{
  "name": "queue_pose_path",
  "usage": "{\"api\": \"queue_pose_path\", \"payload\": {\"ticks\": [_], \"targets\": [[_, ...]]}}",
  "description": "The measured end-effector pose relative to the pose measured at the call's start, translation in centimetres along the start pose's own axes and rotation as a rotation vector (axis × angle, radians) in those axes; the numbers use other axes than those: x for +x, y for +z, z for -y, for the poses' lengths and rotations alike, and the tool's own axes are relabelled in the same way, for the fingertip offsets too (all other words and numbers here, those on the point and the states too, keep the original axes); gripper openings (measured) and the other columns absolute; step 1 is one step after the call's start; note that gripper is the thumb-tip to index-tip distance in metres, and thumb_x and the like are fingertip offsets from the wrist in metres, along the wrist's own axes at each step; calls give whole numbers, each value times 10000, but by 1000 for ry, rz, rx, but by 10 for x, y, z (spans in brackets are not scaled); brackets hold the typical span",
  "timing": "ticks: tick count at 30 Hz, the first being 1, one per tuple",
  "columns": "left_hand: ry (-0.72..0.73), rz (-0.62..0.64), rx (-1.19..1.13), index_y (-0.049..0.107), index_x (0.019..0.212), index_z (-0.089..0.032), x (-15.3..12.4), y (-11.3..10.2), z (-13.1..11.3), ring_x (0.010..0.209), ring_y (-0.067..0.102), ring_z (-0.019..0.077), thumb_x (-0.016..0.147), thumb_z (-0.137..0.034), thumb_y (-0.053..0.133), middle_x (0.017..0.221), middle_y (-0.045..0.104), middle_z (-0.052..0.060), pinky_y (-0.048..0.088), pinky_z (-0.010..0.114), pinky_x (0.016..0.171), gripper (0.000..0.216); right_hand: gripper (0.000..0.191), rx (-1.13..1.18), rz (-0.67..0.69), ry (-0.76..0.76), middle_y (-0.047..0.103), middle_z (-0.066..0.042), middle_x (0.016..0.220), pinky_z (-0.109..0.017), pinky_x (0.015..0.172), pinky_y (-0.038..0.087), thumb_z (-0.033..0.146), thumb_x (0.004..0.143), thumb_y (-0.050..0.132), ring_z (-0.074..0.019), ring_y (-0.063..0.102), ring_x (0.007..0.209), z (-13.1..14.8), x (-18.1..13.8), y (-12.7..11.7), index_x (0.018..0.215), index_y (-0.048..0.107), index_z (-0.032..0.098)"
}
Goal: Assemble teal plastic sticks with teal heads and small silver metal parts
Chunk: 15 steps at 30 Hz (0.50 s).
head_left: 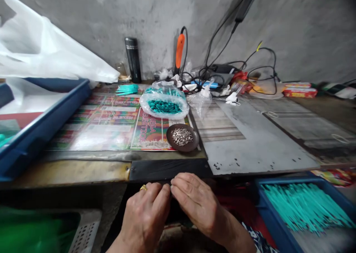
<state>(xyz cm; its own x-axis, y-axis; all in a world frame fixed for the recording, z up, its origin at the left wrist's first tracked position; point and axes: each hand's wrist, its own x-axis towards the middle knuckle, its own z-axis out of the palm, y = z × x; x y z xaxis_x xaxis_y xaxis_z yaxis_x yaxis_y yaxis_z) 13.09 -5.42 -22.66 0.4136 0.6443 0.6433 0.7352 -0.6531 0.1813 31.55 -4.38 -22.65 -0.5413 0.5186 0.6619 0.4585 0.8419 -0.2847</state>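
While a person's left hand [144,217] and right hand [198,206] rest side by side, fingers curled and fingertips [172,183] touching just under a smooth black strip [169,169] at the front of a worn metal bench [69,174], it cannot be told whether they clamp anything. A gold ring [143,187] circles a finger of the left hand.

At far left, a crumpled white plastic sheet [41,47] drapes over the first of two blue plastic trays [46,121]. Below it, a blurred green object [30,232] sits beside a white perforated basket [86,234]. Farther along, one small bundle of turquoise pieces [127,90] lies on a glossy printed poster [102,124], near a clear plastic bag of teal pieces [164,102]. Behind them stand one black steel flask [133,60] and an orange-handled corded tool [180,51].

Nearest the hands, a round brown dish [174,142] holds a heap of small silver metal pieces [181,136], too many to count. Beyond it lie a scuffed grey metal sheet [250,142], a tangle of black cables [222,71] and red-and-yellow cartons [299,92]. At lower right, the second tray [274,223] carries long turquoise strands [306,205].
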Motion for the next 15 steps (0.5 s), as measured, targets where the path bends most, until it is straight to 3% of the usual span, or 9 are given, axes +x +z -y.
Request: {"api": "queue_pose_path", "payload": {"ticks": [3, 5, 9, 11, 15], "targets": [[9, -1, 10, 587, 1013, -162, 1, 2, -2, 567, 636, 146, 994, -162, 405, 736, 670, 40, 486, 242, 516, 183, 109, 255, -77, 230, 675, -74, 864, -303, 760, 549, 123, 962, 528, -180, 633, 827, -2, 9, -1, 925, 625, 156], [12, 2, 13, 588, 1054, -157, 2, 2, -3, 579, 639, 151, 986, -162, 422, 747, 673, 45, 484, 245, 520, 179, 119, 425, -71, 480, 643, -37, 801, -256, 683, 521, 199, 937, 593, -152, 609, 743, -3, 13, -3, 824, 613, 170], [46, -10, 45, 576, 1104, -142, 5, 4, -4, 625, 649, 166, 974, -161, 439, 797, 694, 69, 481, 261, 551, 190, 233, 764, 148, 985, 548, 31, 644, -184, 433, 375, 390, 907, 629, -89, 484, 490, -4, 15, -10, 851, 613, 165], [53, -22, 54, 570, 1098, -135, 9, 3, -4, 605, 640, 163, 974, -156, 434, 804, 700, 70, 468, 266, 534, 185, 299, 799, 194, 1006, 527, 40, 605, -184, 402, 327, 444, 922, 606, -77, 437, 442, -4, 17, -16, 838, 625, 157], [24, -44, 47, 582, 1006, -171, 20, 2, -1, 560, 630, 150, 982, -157, 422, 742, 689, 35, 451, 260, 502, 162, 181, 432, 76, 699, 675, -16, 787, -243, 600, 479, 328, 951, 594, -146, 606, 651, -19, 25, -25, 902, 681, 177]]}}
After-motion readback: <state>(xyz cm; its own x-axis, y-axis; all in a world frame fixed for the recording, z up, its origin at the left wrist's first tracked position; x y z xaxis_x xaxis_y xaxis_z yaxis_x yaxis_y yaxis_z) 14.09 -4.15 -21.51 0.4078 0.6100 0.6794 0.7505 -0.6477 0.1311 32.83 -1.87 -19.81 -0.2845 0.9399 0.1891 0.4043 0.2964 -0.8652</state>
